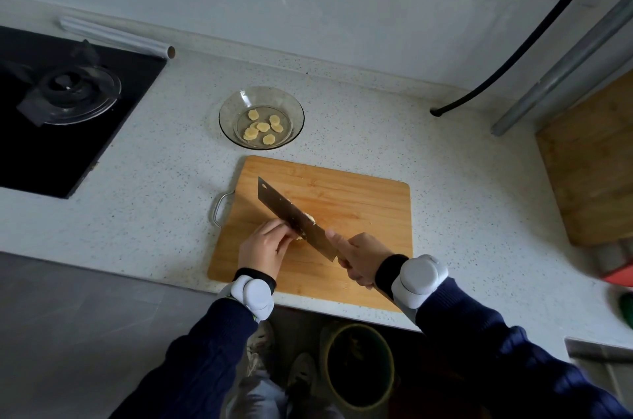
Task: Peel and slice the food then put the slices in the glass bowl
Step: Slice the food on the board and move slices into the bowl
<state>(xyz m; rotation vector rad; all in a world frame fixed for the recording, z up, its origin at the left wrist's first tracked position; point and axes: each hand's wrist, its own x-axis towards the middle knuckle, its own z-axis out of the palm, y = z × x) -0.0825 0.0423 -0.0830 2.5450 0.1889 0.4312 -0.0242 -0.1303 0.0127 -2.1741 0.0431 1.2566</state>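
A wooden cutting board [359,199] lies on the speckled counter. My left hand [267,245] pins a small pale yellow piece of food [300,237] to the board; most of it is hidden under my fingers. My right hand [363,259] grips the handle of a cleaver [291,214], whose blade rests against the food next to my left fingertips. Freshly cut slices [310,218] lie along the blade's far side. Behind the board stands the glass bowl [227,117] with several yellow slices [262,127] in it.
A black gas hob [102,117] with a burner fills the left, a foil roll [116,36] behind it. A second wooden board [596,161] leans at the right. A black hose [513,58] runs down the wall. A bin [359,363] stands on the floor below the counter edge.
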